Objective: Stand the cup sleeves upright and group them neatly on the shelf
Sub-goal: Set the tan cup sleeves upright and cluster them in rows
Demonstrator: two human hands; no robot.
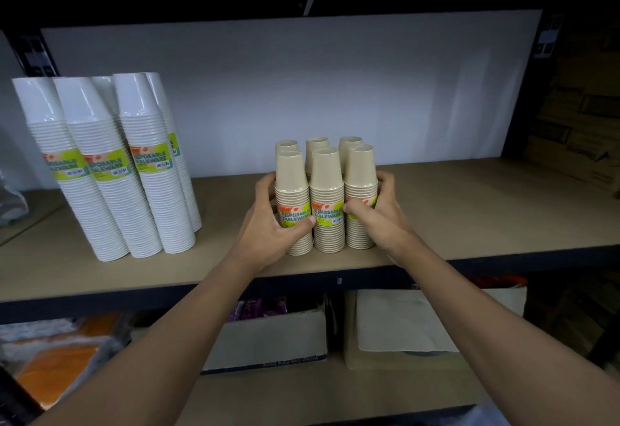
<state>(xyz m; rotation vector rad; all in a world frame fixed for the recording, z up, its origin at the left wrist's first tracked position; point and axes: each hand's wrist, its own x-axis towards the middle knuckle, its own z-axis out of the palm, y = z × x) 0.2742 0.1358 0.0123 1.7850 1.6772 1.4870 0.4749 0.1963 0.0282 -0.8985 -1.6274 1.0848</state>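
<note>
Several short sleeves of tan paper cups [327, 204] stand upright in two tight rows near the front middle of the shelf [469, 211]. Green and orange labels face me. My left hand [268, 224] wraps the left front sleeve, thumb across its label. My right hand [379, 214] wraps the right front sleeve, fingers curled behind it. Both hands press the cluster from its two sides. Several tall sleeves of white cups [131, 170] stand upright together at the left of the shelf.
The shelf has a white back panel [302, 90] and a dark front rail [339, 279]. Bare board lies right of the tan cups. A clear bag [11, 204] sits at far left. Below are cardboard boxes [268, 341] and orange packs [60, 358].
</note>
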